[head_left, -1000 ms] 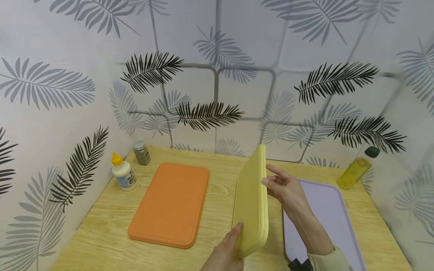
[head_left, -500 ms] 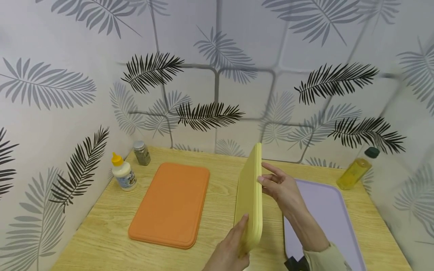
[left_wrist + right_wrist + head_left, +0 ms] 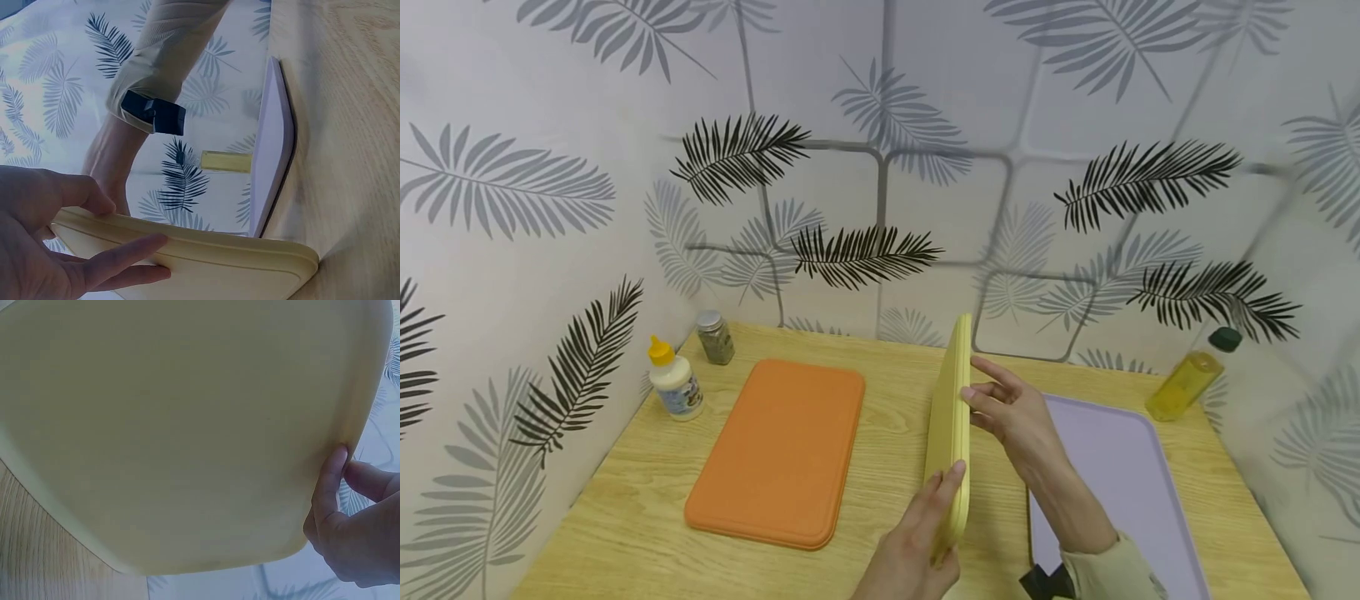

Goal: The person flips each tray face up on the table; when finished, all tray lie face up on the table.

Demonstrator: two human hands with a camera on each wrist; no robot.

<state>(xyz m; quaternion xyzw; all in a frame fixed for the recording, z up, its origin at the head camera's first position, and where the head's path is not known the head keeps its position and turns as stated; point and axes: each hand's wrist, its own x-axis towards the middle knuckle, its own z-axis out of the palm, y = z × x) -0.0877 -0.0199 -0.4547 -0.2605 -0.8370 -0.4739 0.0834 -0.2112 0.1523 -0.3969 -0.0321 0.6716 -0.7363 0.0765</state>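
Holding the yellow tray (image 3: 951, 417) on edge, near-vertical, mid tabletop (image 3: 617, 517), between the two other trays. Both grips grasping it. Left grip (image 3: 908, 542) clasps the near part of the rim, two fingers against the left face. Right grip (image 3: 1018, 421) pinches the rim farther along, thumb one side, fingertip on the recessed face. Recess faces right. Can't tell whether the lower edge touches the tabletop.

Left of it: orange tray (image 3: 778, 454), lying flat, well apart. Right: lavender tray (image 3: 1112, 475), also flat, my right forearm crossing over it; black band (image 3: 1045, 582) at that wrist, beige sleeve (image 3: 1108, 571) above.

Far left: white squeeze bottle (image 3: 677, 387), yellow cap, with a spice jar (image 3: 716, 340), grey lid, just beyond it. Far right: oil bottle (image 3: 1185, 385), yellow contents, dark green cap, near the lavender tray's far corner. Leaf-print backdrop (image 3: 940, 100) behind everything.
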